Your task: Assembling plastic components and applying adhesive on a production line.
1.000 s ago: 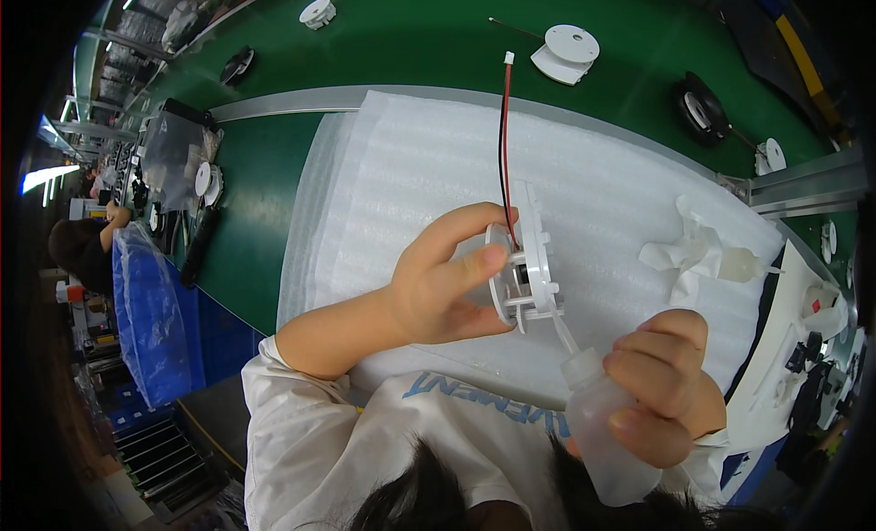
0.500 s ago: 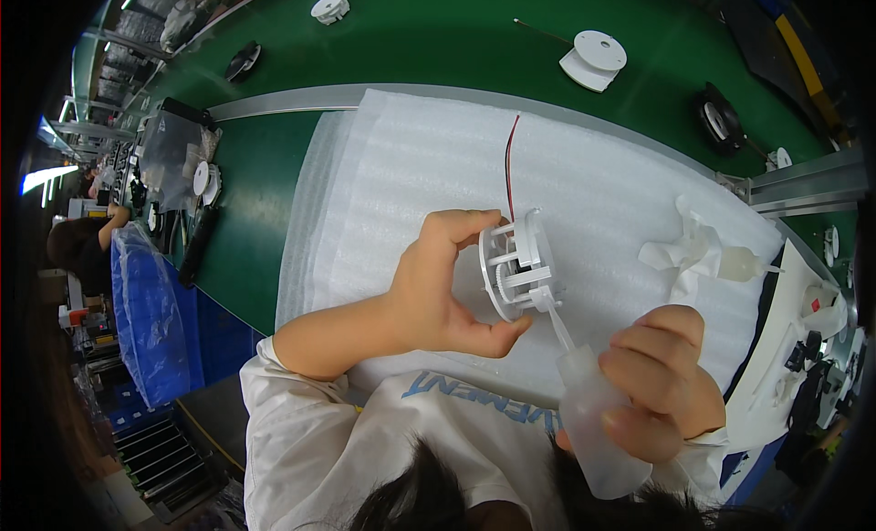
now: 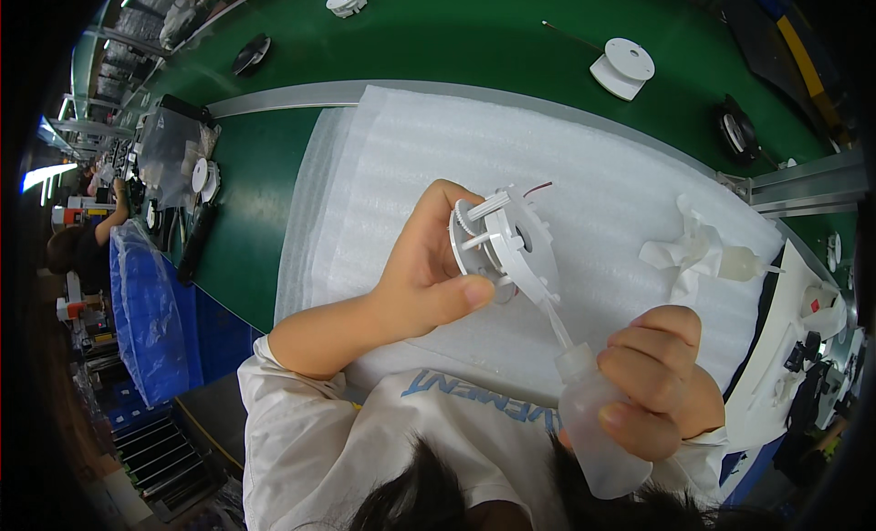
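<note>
My left hand (image 3: 427, 266) grips a white plastic gear assembly (image 3: 520, 244) by its edge, thumb in front and fingers behind. The assembly is tilted, with posts and a toothed wheel showing between two round plates; a short bit of dark red wire (image 3: 538, 187) sticks out past its top. In my right hand (image 3: 652, 376) is a translucent squeeze bottle (image 3: 598, 431), its thin nozzle pointing up and left. The nozzle's tip meets the lower edge of the assembly; whether it touches I cannot tell. Both are held above a white foam sheet (image 3: 392, 157).
A second small bottle (image 3: 739, 264) lies beside crumpled tissue (image 3: 684, 257) on the foam's right. Beyond a metal rail (image 3: 511, 100), white round parts (image 3: 625, 67) and black ones (image 3: 735, 130) sit on a green surface. A blue plastic-lined bin (image 3: 151, 312) stands left; another person (image 3: 87, 239) works farther off.
My left hand has turned the assembly, so its plate face shows more and the wire shows less. The bottle stays nearly still. Parts beyond the rail have shifted right.
</note>
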The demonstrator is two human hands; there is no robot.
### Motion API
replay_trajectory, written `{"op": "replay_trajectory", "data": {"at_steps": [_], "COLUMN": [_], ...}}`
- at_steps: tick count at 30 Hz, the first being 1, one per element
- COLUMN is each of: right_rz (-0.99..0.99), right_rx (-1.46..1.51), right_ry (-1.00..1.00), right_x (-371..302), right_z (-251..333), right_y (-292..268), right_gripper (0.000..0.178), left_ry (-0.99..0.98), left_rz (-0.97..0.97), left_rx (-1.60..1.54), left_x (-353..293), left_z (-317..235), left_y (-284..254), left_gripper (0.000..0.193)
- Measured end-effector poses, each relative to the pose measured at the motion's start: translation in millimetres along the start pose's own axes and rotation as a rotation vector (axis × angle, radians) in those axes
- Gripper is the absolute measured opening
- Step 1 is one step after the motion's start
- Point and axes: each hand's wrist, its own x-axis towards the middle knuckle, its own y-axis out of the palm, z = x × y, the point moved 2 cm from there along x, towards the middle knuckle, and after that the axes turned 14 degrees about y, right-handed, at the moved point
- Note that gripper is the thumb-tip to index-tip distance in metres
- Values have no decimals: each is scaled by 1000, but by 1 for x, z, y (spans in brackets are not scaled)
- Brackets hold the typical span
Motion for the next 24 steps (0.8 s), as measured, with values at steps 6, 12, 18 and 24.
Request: {"op": "replay_trajectory", "data": {"at_steps": [6, 12, 18, 24], "right_rz": [-9, -152, -106, -62], "right_rx": [-5, 82, 56, -13], "right_ry": [-28, -58, 8, 18], "right_x": [9, 21, 50, 67], "right_z": [-5, -9, -8, -20], "right_y": [22, 54, 96, 126], "right_gripper": [32, 41, 40, 35], "left_ry": [28, 395, 24, -298], "left_rz": [-9, -145, 31, 3], "left_rx": [-1, 629, 1890, 2067], "left_x": [2, 37, 139, 210], "left_z": [-11, -71, -117, -90], "left_y": [-20, -64, -133, -211], "left_gripper": [53, 57, 60, 76]}}
